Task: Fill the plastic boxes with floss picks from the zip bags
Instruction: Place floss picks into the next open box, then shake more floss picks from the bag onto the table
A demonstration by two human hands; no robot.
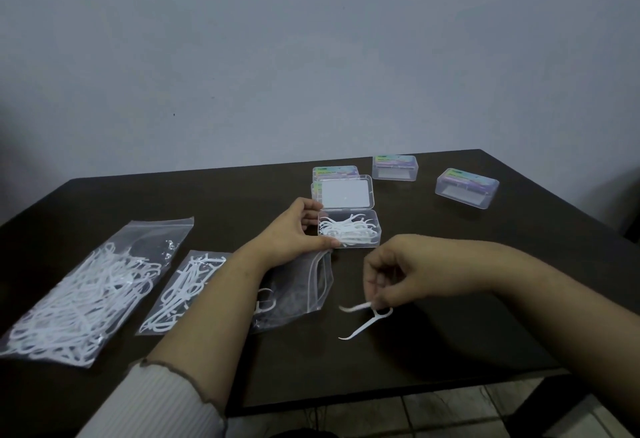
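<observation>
Two hands: both are seen over a dark table (450, 264), reaching in from the near edge.
Left hand (294, 229): it is held against the left side of the open box (349, 228); the thumb is laid along the near left corner and the fingers are curved round the far left corner, so the box is gripped.
Right hand (391, 275): the fingers are curled downward and two floss picks (369, 316) are pinched at the fingertips, held just above the table, near and slightly right of the open box.
Open box: a clear plastic box is placed at the middle of the table; a loose heap of white picks is held in its tray, and its lid (346, 192) is swung back on the far side, standing up.
Closed boxes: one box (334, 171) is partly hidden just behind the raised lid; a second box (394, 167) is set farther right at the far edge; a third box (467, 188) is placed well apart on the right.
Large zip bag (90, 295): it is laid flat at the left, packed with white picks.
Middle zip bag (180, 294): it is laid just right of the large one, with fewer picks inside.
Third zip bag (298, 292): it is partly covered by the left forearm, its mouth is open toward the open box, and only a pick or two can be made out inside.
Sleeve (156, 403): a pale ribbed cuff is pushed up the left forearm.
</observation>
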